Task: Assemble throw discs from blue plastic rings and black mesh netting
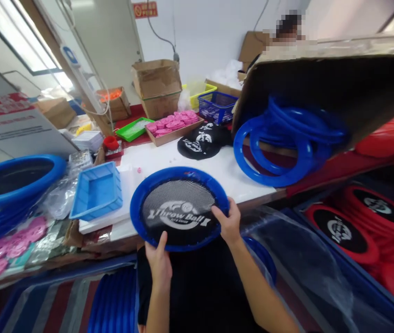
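The left hand (160,263) and right hand (230,222) grip the rim of a blue mesh disc (179,208), one at its near edge, one at its right edge; the disc is held at the near edge of the white surface (228,178); an empty blue tray (97,190) is left of the disc; beyond lie black printed fabric discs (199,150), beside a box of pink pieces (173,125); blue rings (269,171) lie right, at an open carton (322,69).

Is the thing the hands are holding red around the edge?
No, the rim of the round disc held by the left hand and right hand is blue.
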`<state>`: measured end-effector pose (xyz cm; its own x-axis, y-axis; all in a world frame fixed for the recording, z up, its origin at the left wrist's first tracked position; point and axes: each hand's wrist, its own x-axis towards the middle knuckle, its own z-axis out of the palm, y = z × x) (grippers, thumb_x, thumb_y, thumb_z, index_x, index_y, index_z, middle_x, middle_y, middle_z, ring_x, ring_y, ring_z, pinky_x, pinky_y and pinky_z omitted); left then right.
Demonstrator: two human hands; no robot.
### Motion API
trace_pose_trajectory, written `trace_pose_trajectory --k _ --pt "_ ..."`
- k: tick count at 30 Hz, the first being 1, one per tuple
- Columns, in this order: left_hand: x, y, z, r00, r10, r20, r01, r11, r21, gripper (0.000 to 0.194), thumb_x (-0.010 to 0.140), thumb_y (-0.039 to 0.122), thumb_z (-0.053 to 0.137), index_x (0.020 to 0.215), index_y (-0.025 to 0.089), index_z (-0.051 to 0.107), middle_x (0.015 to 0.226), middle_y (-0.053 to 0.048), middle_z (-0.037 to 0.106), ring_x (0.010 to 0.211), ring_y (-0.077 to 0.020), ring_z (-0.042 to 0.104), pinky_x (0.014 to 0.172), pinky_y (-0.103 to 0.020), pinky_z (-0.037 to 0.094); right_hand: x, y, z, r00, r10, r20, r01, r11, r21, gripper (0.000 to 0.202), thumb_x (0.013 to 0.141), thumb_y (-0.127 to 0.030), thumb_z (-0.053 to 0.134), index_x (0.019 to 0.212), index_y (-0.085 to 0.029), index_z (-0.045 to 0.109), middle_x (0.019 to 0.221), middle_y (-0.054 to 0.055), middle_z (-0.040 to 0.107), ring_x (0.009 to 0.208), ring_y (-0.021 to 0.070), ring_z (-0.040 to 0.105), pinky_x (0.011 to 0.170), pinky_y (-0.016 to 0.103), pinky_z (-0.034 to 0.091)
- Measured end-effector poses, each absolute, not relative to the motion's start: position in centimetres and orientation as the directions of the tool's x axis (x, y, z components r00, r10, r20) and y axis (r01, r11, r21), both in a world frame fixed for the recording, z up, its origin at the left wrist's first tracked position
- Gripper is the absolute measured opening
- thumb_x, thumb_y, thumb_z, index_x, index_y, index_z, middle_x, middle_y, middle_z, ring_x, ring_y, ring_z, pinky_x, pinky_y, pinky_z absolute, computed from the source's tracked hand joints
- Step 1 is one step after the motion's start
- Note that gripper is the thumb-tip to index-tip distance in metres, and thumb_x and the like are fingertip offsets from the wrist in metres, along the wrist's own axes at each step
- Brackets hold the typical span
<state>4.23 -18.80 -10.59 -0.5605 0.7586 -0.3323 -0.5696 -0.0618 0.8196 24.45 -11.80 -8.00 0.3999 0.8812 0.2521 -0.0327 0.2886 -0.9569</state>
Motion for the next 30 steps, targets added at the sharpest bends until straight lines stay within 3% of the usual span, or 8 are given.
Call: trace_pose_trajectory --k 3,7,11,14,17,21,26,30 --pt "3.4 -18.1 -11.6 -0.698 0.632 -0.337 -0.497 -0.089 0.863 0.052 0.072 0.015 0.095 0.119 0.022 0.074 0.121 -0.004 0.080 0.120 -0.0229 0.075 0.124 -0.048 0.049 25.3 -12.9 -7.6 0.183 0.912 0.367 0.045 0.365 -0.930 0.046 0.090 -0.056 0.076 0.120 -0.023 0.066 0.098 0.003 0.074 0.086 0.0221 0.069 0.081 0.035 0.059" --pt "3.5 -18.3 -11.4 -0.689 0.617 -0.379 -0.526 -0.067 0.848 0.046 0.078 0.014 0.091 0.120 0.023 0.076 0.124 -0.003 0.080 0.126 -0.0237 0.073 0.128 -0.050 0.044 29.2 -11.8 -5.3 -0.198 0.881 0.430 0.241 0.469 -0.850 0.046 0.106 -0.058 0.054 0.134 -0.023 0.063 0.115 0.010 0.076 0.100 0.0261 0.073 0.089 0.041 0.061" --pt "4.5 -19.1 -8.8 -0.538 0.740 -0.404 -0.629 -0.033 0.777 0.040 0.088 0.019 0.083 0.128 0.024 0.077 0.137 -0.005 0.077 0.139 -0.0253 0.066 0.131 -0.050 0.041 37.5 -5.3 0.6 0.020 0.754 0.657 0.717 0.446 -0.535 0.041 0.101 -0.048 0.064 0.133 -0.022 0.065 0.130 0.016 0.072 0.116 0.0323 0.068 0.104 0.051 0.055" --pt "6.0 -19.8 -7.1 -0.453 0.770 -0.450 -0.694 0.012 0.720 0.040 0.094 0.021 0.077 0.134 0.026 0.075 0.143 -0.005 0.075 0.142 -0.0257 0.064 0.131 -0.049 0.040 44.7 0.9 5.9 0.220 0.578 0.786 0.926 0.131 -0.355 0.045 0.102 -0.036 0.054 0.138 -0.013 0.064 0.140 0.024 0.066 0.137 0.0377 0.057 0.120 0.057 0.040" --pt "7.9 -20.7 -6.5 -0.385 0.764 -0.518 -0.744 0.075 0.664 0.044 0.098 0.025 0.073 0.141 0.030 0.072 0.147 -0.003 0.072 0.144 -0.0244 0.063 0.130 -0.046 0.044 49.6 5.3 9.9 0.276 0.747 0.605 0.952 -0.124 -0.281 0.050 0.098 -0.031 0.062 0.141 -0.005 0.064 0.143 0.029 0.065 0.135 0.0389 0.057 0.115 0.051 0.041" --pt "10.2 -21.9 -6.8 -0.222 0.770 -0.599 -0.802 0.205 0.561 0.046 0.099 0.030 0.073 0.145 0.028 0.069 0.148 -0.007 0.072 0.142 -0.0271 0.064 0.117 -0.042 0.057 51.1 7.1 12.1 0.306 0.864 0.401 0.948 -0.236 -0.216 0.037 0.104 -0.027 0.059 0.135 -0.009 0.068 0.128 0.027 0.073 0.112 0.0311 0.066 0.094 0.040 0.044" --pt "10.7 -22.6 -7.6 -0.121 0.818 -0.563 -0.785 0.268 0.559 0.067 0.082 0.039 0.092 0.143 0.025 0.067 0.131 -0.011 0.079 0.113 -0.0295 0.078 0.101 -0.046 0.066 50.2 6.4 13.0 0.352 0.755 0.554 0.936 -0.272 -0.224 0.036 0.104 -0.021 0.053 0.134 -0.006 0.064 0.126 0.034 0.072 0.112 0.0332 0.066 0.092 0.043 0.041" --pt "10.5 -22.9 -8.1 -0.151 0.861 -0.486 -0.744 0.225 0.629 0.075 0.070 0.033 0.099 0.136 0.022 0.067 0.116 -0.009 0.081 0.101 -0.0266 0.079 0.096 -0.045 0.067 48.2 2.0 13.0 0.129 0.624 0.770 0.983 0.021 -0.182 0.016 0.099 -0.027 0.056 0.107 -0.018 0.067 0.127 0.029 0.075 0.116 0.0359 0.069 0.103 0.052 0.043"
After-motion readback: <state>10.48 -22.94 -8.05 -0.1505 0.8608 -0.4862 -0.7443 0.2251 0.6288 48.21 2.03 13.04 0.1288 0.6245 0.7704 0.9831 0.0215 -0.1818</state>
